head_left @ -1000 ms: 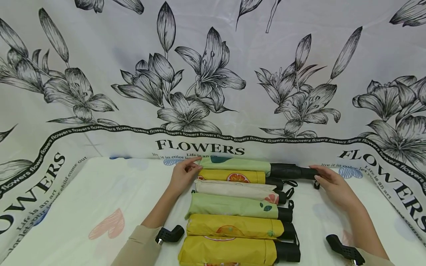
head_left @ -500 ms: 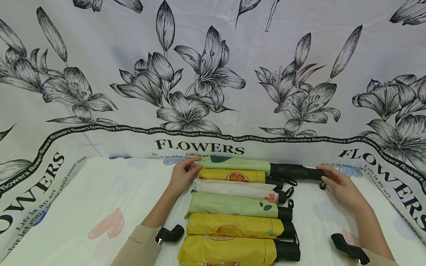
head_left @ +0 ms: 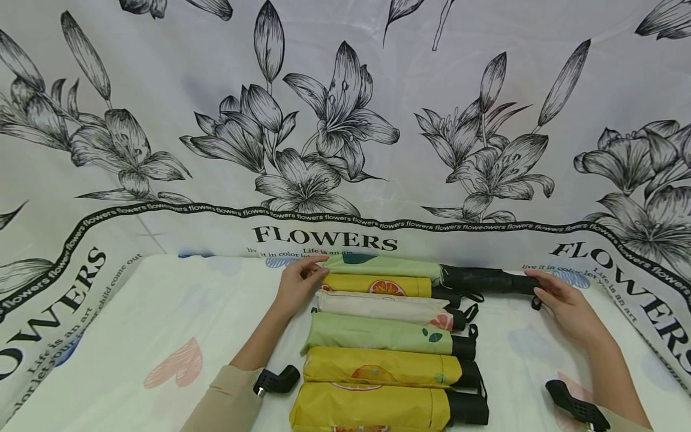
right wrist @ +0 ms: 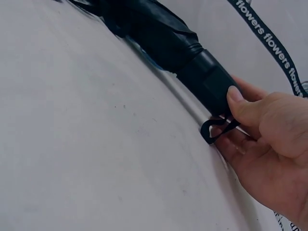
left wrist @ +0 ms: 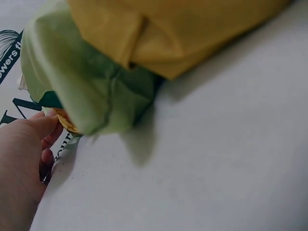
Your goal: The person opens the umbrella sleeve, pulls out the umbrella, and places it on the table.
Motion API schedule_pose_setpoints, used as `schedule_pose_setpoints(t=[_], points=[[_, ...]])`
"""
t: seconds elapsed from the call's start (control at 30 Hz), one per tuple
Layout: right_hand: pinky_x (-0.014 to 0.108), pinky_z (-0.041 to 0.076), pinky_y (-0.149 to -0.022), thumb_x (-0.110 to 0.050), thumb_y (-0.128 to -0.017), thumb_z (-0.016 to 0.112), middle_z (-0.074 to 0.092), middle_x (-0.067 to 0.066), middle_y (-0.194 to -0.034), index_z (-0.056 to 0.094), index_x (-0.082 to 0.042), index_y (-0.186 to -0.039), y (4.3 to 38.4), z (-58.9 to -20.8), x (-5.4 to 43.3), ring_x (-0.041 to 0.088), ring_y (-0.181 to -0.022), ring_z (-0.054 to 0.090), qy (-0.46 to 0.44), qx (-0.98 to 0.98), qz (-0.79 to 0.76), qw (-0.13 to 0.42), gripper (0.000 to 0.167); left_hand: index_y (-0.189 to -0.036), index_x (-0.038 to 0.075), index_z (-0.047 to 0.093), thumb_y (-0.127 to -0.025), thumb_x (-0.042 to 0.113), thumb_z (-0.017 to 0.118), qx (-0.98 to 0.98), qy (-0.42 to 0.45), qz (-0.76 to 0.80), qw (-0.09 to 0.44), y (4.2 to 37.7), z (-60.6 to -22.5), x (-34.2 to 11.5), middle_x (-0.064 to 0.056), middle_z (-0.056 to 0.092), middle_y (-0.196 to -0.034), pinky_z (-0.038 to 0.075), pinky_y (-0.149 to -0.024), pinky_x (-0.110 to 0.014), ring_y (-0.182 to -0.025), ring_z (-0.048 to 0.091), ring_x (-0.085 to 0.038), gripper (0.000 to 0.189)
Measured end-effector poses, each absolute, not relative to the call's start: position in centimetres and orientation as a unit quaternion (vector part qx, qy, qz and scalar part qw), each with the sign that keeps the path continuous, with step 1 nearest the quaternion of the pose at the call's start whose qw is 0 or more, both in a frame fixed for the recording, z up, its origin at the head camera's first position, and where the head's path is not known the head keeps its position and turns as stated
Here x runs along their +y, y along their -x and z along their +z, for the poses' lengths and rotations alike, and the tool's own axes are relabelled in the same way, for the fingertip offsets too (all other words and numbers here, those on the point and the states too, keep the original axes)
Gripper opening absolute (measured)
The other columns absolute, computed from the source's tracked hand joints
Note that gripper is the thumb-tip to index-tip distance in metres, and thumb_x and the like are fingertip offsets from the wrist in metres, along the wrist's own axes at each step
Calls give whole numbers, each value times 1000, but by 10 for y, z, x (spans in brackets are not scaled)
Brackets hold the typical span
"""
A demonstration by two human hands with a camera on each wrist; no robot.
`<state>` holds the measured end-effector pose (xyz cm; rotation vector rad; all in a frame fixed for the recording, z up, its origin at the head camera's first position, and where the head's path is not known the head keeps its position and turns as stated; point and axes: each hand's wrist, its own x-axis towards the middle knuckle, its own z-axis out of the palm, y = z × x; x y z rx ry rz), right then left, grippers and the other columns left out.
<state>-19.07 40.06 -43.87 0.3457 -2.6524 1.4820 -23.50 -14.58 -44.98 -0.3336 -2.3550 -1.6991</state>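
Right of centre in the frame, a black umbrella [head_left: 483,280] is sticking out of a green cover [head_left: 388,266]. The right hand [head_left: 567,306] is pinching its handle [right wrist: 207,82]; the left hand [head_left: 297,285] is pinching the cover's left end. Pulling straight should be preventing snags.

Draws the black umbrella [head_left: 488,280] farther out of the light green sleeve [head_left: 388,264] with the right hand [head_left: 568,305], a little farther right than a second ago. Shows more black past the sleeve's mouth [head_left: 436,273]. Carries the wrist loop [head_left: 536,303] rightward too. Perhaps tugs the mouth slightly along, too faintly to tell.
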Motion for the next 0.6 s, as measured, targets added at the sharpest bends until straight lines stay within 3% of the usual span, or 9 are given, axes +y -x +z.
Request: schedule_pose_setpoints(t=[0.13, 0.33, 0.43, 0.53, 0.6], points=[[1, 45, -88, -8, -112, 50, 45, -38, -128, 52, -9, -153, 191, -441, 401, -25, -112, 47, -105, -865, 490, 34, 41, -123, -2, 75, -95, 0, 75, -802, 113, -577, 111, 234, -449, -146, -20, 74, -91, 36, -61, -20, -64, 46, -6, 28], [2, 43, -83, -15, -112, 55, 44, -36, -128, 44, 3, -156, 189, -436, 399, -26, -111, 40, -91, -899, 428, 34, 49, -123, -2, 75, -95, 0, 75, -805, 110, -571, 112, 234, -448, -145, -20, 75, -91, 37, -61, -20, -64, 47, -5, 28], [3, 40, -82, -22, -110, 59, 50, -22, -135, 42, 1, -157, 190, -428, 396, -22, -112, 37, -88, -916, 388, 45, 55, -123, -1, 76, -96, 1, 76, -809, 108, -567, 112, 234, -447, -144, -19, 75, -91, 38, -60, -20, -63, 47, -5, 27], [30, 46, -109, -27, -110, 60, 54, 11, -150, 41, 0, -159, 192, -416, 384, 11, -133, 50, -83, -922, 375, 47, 59, -122, -1, 76, -96, 2, 76, -811, 106, -565, 111, 233, -447, -144, -19, 76, -91, 37, -60, -20, -62, 47, -5, 27], [57, 40, -115, -28, -110, 60, 48, 27, -153, 41, -1, -159, 193, -408, 374, 38, -138, 46, -86, -924, 369, 57, 59, -122, -1, 76, -95, 2, 76, -810, 108, -565, 111, 233, -447, -144, -19, 76, -91, 37, -60, -20, -62, 47, -5, 27]])
